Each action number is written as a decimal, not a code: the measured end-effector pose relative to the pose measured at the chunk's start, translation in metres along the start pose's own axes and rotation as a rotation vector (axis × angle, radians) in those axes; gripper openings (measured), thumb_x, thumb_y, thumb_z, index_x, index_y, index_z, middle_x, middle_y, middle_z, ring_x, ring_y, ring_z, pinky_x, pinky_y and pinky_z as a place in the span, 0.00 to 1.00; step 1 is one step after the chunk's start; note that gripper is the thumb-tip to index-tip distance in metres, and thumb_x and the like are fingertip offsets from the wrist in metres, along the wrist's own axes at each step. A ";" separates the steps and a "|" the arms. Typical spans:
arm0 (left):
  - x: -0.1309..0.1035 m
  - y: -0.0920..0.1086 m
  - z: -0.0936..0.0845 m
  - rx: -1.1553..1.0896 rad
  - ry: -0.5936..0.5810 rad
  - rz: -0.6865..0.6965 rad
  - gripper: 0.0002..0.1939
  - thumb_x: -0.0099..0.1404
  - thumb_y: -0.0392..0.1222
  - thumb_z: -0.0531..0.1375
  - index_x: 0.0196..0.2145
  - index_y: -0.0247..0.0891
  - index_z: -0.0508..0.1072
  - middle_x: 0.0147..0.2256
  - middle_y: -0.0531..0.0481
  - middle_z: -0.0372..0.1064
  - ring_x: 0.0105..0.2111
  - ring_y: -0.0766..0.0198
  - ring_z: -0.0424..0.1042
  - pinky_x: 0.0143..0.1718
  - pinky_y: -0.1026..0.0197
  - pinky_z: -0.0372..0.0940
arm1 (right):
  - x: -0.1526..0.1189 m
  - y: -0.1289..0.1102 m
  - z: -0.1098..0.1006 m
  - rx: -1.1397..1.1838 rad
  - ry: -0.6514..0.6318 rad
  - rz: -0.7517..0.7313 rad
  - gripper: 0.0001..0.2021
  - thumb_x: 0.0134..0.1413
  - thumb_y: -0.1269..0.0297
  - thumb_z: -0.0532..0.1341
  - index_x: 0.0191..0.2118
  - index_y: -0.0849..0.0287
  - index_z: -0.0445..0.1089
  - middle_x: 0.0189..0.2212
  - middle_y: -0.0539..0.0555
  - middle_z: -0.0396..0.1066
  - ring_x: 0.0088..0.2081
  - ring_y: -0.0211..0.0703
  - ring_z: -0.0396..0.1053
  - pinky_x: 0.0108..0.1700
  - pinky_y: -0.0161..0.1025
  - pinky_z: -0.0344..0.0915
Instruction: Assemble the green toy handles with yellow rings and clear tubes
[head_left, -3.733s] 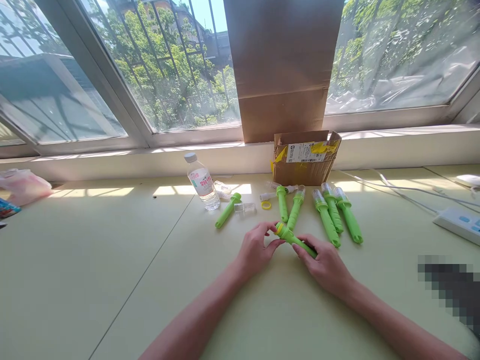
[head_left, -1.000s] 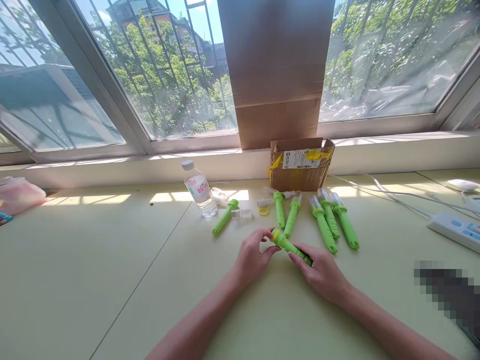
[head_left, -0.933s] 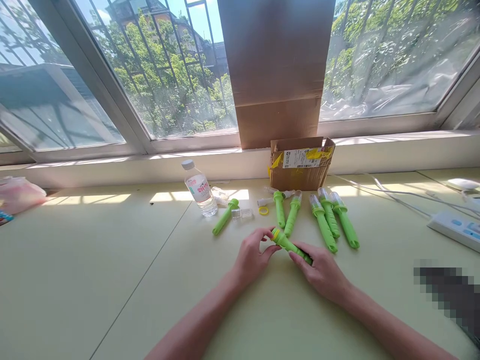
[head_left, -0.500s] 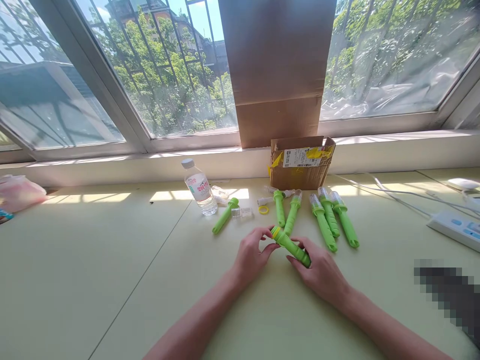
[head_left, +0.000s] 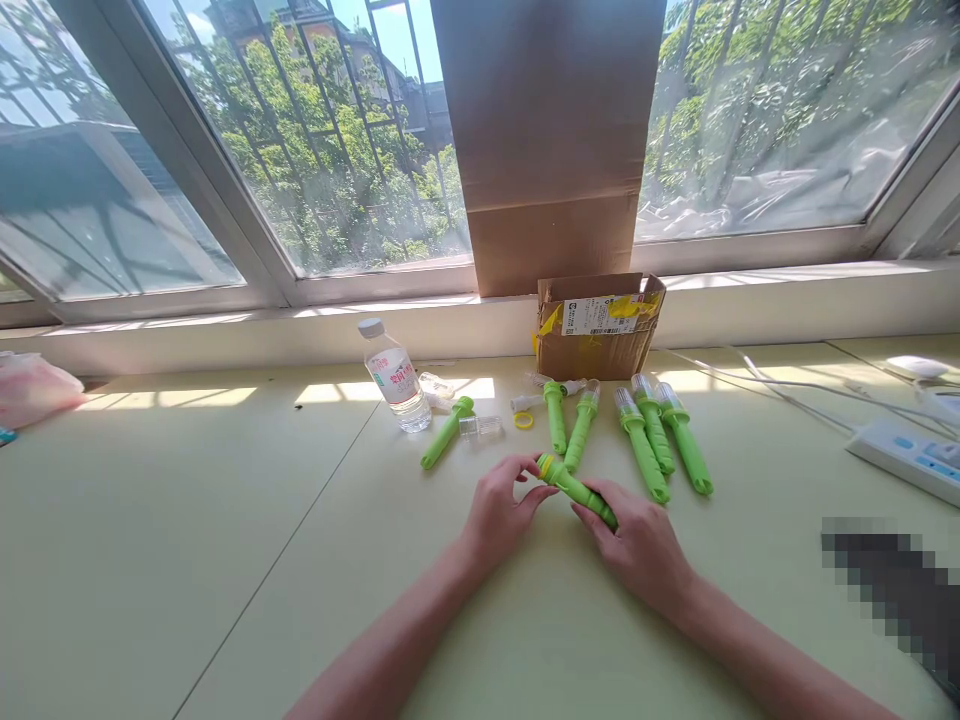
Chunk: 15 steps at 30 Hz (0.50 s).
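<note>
My right hand (head_left: 637, 540) is wrapped round the lower end of a green plastic handle (head_left: 576, 488), which tilts up to the left. A yellow ring (head_left: 547, 466) sits round the handle's collar. My left hand (head_left: 504, 505) is closed at that ringed end, fingertips and thumb against it. Beyond my hands lie two more green pieces, one a bare handle (head_left: 555, 415), the other a clear-capped handle (head_left: 583, 425). On the left rests another bare green handle (head_left: 448, 433) beside clear ribbed caps (head_left: 480, 428). A loose yellow ring (head_left: 523, 421) lies near them.
Several clear-capped green handles (head_left: 643, 445) lie to the right. A water bottle (head_left: 396, 378) stands at the back, left of a cardboard box (head_left: 596, 330). White cables (head_left: 787, 385) and a power strip (head_left: 904, 455) are on the right. A pinkish bag (head_left: 37, 390) sits far left.
The camera view has shifted slightly. Both hands stay on the same green handle with the yellow ring on it, in nearly the same pose.
</note>
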<state>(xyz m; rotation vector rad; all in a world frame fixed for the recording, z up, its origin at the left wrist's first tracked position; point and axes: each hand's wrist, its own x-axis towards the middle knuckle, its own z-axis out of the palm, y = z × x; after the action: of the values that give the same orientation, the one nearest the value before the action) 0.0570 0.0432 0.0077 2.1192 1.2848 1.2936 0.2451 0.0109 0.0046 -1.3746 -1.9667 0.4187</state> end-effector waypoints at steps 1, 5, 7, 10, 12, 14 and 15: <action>0.000 0.001 0.000 0.001 -0.002 -0.007 0.09 0.58 0.41 0.63 0.32 0.39 0.66 0.42 0.48 0.74 0.39 0.62 0.74 0.38 0.58 0.70 | 0.000 0.000 -0.001 0.020 -0.014 0.014 0.12 0.59 0.61 0.53 0.44 0.55 0.68 0.35 0.52 0.74 0.33 0.43 0.70 0.32 0.36 0.60; 0.001 0.002 -0.002 -0.009 -0.040 -0.016 0.11 0.56 0.42 0.64 0.33 0.39 0.65 0.45 0.47 0.73 0.39 0.62 0.74 0.39 0.57 0.70 | 0.002 -0.001 -0.004 0.101 -0.058 0.060 0.13 0.58 0.59 0.53 0.44 0.56 0.70 0.31 0.52 0.74 0.28 0.42 0.67 0.29 0.36 0.60; 0.002 0.002 -0.002 -0.026 -0.072 -0.011 0.11 0.56 0.40 0.64 0.34 0.40 0.64 0.47 0.47 0.72 0.42 0.61 0.73 0.40 0.57 0.70 | 0.004 -0.002 -0.005 0.133 -0.073 0.084 0.13 0.58 0.58 0.53 0.43 0.56 0.71 0.30 0.52 0.74 0.27 0.41 0.67 0.29 0.36 0.60; 0.002 0.002 -0.002 -0.033 -0.098 -0.017 0.10 0.58 0.38 0.62 0.35 0.40 0.64 0.46 0.47 0.72 0.45 0.60 0.72 0.40 0.57 0.70 | 0.006 -0.002 -0.006 0.177 -0.103 0.115 0.13 0.58 0.57 0.53 0.42 0.56 0.71 0.30 0.51 0.74 0.29 0.42 0.67 0.30 0.36 0.60; 0.002 0.002 -0.002 -0.016 -0.095 -0.022 0.09 0.58 0.37 0.62 0.34 0.40 0.63 0.46 0.48 0.72 0.44 0.60 0.72 0.40 0.57 0.69 | 0.006 -0.002 -0.007 0.205 -0.118 0.124 0.14 0.58 0.57 0.54 0.43 0.56 0.71 0.31 0.51 0.74 0.30 0.42 0.68 0.31 0.36 0.61; 0.001 0.002 -0.002 0.000 -0.086 -0.022 0.10 0.58 0.38 0.62 0.34 0.40 0.64 0.46 0.48 0.72 0.42 0.61 0.73 0.39 0.57 0.69 | 0.006 -0.001 -0.007 0.229 -0.123 0.132 0.14 0.57 0.57 0.54 0.43 0.56 0.71 0.32 0.51 0.74 0.32 0.43 0.69 0.32 0.35 0.61; 0.001 0.002 -0.002 0.005 -0.083 -0.021 0.09 0.58 0.38 0.62 0.34 0.40 0.64 0.46 0.48 0.72 0.41 0.62 0.73 0.38 0.57 0.69 | 0.006 -0.001 -0.007 0.238 -0.126 0.137 0.14 0.57 0.56 0.54 0.43 0.56 0.71 0.32 0.51 0.74 0.32 0.42 0.68 0.33 0.35 0.61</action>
<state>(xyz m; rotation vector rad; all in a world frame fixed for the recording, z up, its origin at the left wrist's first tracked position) 0.0563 0.0429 0.0106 2.1332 1.2740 1.1821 0.2484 0.0150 0.0122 -1.3605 -1.8570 0.7940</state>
